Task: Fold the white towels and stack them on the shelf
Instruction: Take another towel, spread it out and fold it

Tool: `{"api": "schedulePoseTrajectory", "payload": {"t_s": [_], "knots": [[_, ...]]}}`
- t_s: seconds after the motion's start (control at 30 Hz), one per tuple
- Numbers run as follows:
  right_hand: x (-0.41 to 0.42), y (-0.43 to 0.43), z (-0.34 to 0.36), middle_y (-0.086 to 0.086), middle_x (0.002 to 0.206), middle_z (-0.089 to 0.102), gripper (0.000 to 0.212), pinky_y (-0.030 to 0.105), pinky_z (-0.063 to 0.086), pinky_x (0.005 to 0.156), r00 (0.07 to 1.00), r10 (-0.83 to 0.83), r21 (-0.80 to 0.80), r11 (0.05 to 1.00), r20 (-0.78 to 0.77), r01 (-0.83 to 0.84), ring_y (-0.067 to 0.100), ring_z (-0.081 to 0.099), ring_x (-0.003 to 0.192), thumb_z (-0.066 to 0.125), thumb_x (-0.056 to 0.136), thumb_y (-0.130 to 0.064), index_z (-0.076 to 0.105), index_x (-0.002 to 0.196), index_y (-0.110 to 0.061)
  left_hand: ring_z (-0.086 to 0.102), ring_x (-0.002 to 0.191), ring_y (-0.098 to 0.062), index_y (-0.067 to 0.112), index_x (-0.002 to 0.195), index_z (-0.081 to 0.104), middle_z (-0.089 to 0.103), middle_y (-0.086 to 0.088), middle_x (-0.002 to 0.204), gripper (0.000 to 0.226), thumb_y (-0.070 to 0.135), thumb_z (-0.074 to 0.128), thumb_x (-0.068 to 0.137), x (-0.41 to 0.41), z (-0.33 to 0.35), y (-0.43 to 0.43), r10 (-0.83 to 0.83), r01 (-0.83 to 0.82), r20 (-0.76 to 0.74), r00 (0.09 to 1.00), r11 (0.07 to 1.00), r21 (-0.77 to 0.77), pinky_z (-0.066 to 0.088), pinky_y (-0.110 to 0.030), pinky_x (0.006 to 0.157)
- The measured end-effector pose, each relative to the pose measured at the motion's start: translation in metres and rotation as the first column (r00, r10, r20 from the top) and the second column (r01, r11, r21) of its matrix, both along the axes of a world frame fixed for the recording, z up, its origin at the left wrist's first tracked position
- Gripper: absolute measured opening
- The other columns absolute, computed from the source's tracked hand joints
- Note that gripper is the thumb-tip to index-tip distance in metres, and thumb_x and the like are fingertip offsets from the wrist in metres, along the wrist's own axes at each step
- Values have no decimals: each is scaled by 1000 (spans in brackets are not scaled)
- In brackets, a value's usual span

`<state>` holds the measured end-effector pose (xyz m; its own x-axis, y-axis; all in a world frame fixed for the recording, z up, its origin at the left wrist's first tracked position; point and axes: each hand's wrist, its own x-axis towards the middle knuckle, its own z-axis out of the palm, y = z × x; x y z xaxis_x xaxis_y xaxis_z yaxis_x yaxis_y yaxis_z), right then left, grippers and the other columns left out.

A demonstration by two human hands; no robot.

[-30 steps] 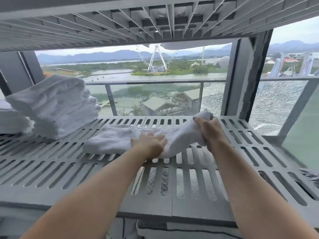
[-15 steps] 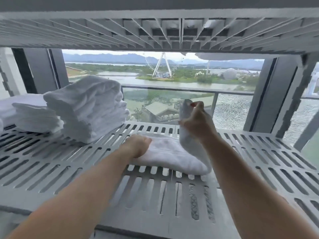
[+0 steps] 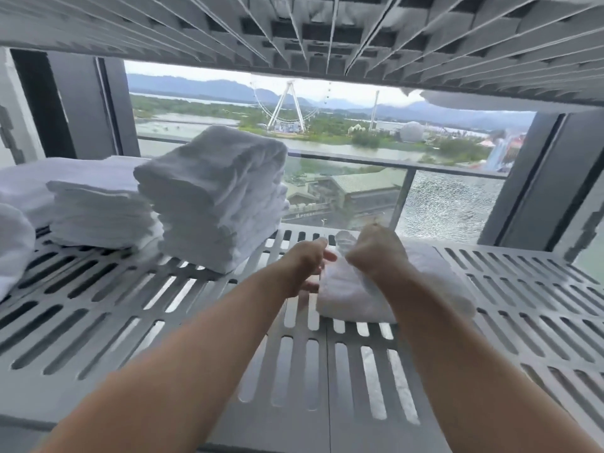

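right hand (image 3: 376, 253) now lower, grip clamped on folded towel (image 3: 434, 289); left hand (image 3: 307, 266) beside it, grip apart

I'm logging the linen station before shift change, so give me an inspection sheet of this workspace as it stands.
Surface: slatted grey shelf, carrying towels.
Job's things: partly folded white towel lies right of centre; tall stack of folded towels to its left, apart from it; lower stack further left.
Clutter: white cloth bundle at the left edge; flat white linen behind the stacks.
Grippers: right hand grips the towel's raised end; left hand open at the towel's left edge.
Cables: nothing seen.
Surroundings: window behind the shelf; upper shelf overhead.
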<state>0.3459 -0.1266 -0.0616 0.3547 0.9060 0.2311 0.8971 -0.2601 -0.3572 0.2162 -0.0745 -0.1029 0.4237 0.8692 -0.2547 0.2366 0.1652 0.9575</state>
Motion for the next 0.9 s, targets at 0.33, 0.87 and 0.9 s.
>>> {"api": "schedulePoseTrajectory", "payload": {"t_s": [0.33,0.87,0.9], "knots": [[-25,-22,-30,10,94,77,28,36,51,88,985,14,240,970,-174,28,31,67,99,48,88,-13,75,92,-8,64,98,-27,10,115,60,65,-14,111,43,39,29,105,-14,7,9,-18,18,22,1000,1000,-15,58,-38,69],[-16,-73,-81,0,118,74,28,31,54,95,874,416,328,813,249,-481,15,65,111,67,88,-5,76,114,-10,62,114,-21,23,127,63,66,-3,129,34,35,66,94,47,31,36,-34,327,-407,913,660,677,48,-39,103],[-15,-74,-82,0,113,75,29,30,56,91,862,408,337,800,300,-496,16,67,106,71,84,1,77,110,-9,61,117,-22,22,129,62,65,-5,132,38,37,65,95,55,29,37,-45,384,-467,883,641,664,46,-39,105]]}}
